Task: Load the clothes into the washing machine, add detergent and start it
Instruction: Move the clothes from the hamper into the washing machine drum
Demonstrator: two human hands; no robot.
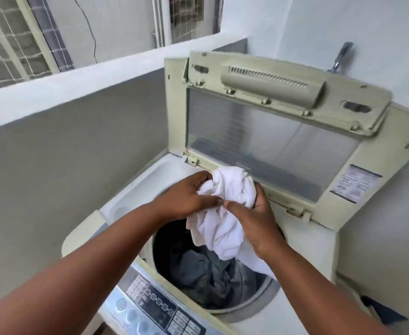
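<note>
A bunched-up white cloth [222,209] is held over the round open mouth of the cream top-loading washing machine [302,243]. The cloth is gripped by both hands, which are close together, thumbs nearly touching. The left hand [186,197] is curled round the top left of the cloth. The right hand [256,218] is curled round its right side. The bottom end of the cloth hangs down past the rim and dips into the dark round drum [174,240].

Dark grey clothes [198,267] are seen lying at the bottom of the drum. Open room is left in the drum above them, and on the left side of the mouth, where the dark wall shows.

The cream lid with a clear window [271,141] is stood up and folded behind the hands, just past the cloth. A paper label [355,183] is stuck on the lid's right edge. A white sunken tray [155,175] is set in the machine's top on the far left, just beside the left hand.

The grey control panel with round buttons [150,308] is found at the near edge, under the left forearm.

A grey low wall with a white top [78,97] is stood close along the machine's left side. A window with a white grid [8,44] is seen beyond it. A shiny metal tap [341,58] is fixed on the white wall behind the lid.
</note>
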